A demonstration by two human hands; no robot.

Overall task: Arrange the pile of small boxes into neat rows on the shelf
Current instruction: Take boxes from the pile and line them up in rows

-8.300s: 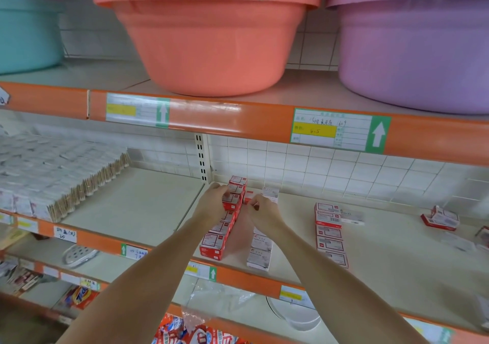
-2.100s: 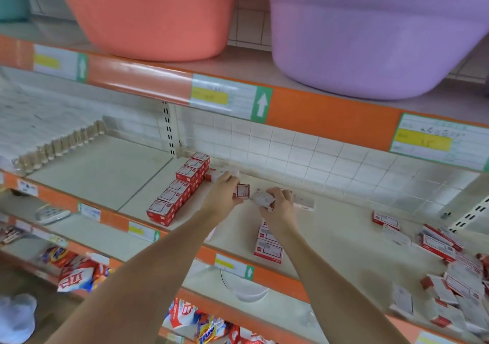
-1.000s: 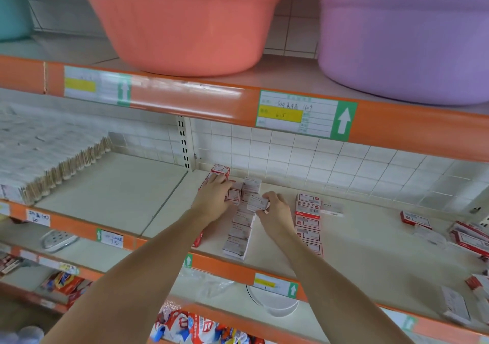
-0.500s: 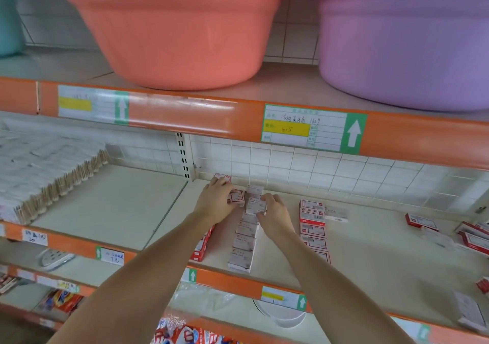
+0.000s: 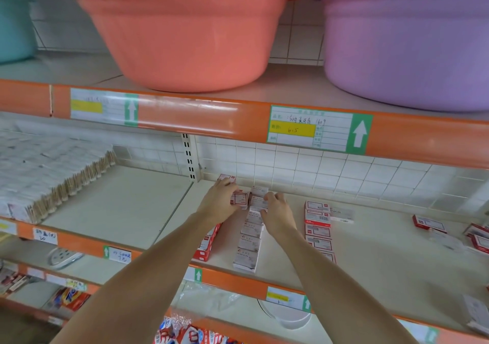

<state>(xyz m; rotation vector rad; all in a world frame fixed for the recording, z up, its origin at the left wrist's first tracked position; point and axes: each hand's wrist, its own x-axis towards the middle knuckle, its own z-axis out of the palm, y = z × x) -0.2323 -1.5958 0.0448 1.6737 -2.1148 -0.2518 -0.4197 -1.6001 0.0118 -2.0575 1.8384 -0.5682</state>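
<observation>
- Holding a small white box with a red frame (image 5: 240, 199), the left hand (image 5: 221, 203) curls its fingers around it near the back of the cream metal shelf (image 5: 383, 259).
- Right hand (image 5: 277, 211) rests with bent fingers on a small white box (image 5: 257, 203) in the middle row of white boxes (image 5: 250, 234); I cannot tell if it grips this box.
- A row of red-sided boxes (image 5: 209, 241) lies on the shelf under the left forearm, just left of the middle row.
- A third row of red-and-white boxes (image 5: 317, 227) lies right of the middle row, apart from it.
- Loose red-and-white boxes (image 5: 430, 223) lie scattered at the right end of the shelf.
- Above the shelf stand a round orange plastic basin (image 5: 185, 34) and a round purple plastic basin (image 5: 404, 44).
</observation>
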